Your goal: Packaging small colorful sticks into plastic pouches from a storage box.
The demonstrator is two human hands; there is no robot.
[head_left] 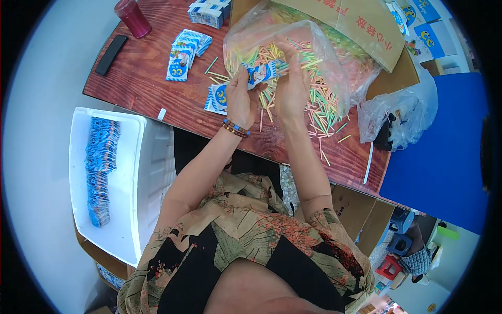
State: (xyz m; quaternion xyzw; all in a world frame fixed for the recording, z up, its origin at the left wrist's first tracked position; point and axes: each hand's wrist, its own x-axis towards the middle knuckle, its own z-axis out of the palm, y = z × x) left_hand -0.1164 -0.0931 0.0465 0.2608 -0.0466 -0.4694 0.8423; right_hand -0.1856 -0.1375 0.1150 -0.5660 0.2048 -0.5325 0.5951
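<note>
My left hand (240,102), a beaded bracelet on its wrist, is closed round a small blue-and-white packet (259,74) above the table. At the packet's right end my right hand (293,93) pinches a few thin pastel sticks (312,63), which lie against or inside its open end; I cannot tell which. Beneath both hands spreads a pile of loose pink, green and yellow sticks (325,102), spilling from a clear plastic bag (334,60). More flat packets (214,99) lie beside my left hand.
Overlapping packets (180,63), a bundled packet stack (209,14), a black phone (111,55) and a red jar (133,20) stand at left. A cardboard box (361,31) holds the bag. Rows of packets fill part of a white foam box (137,157) beside the table.
</note>
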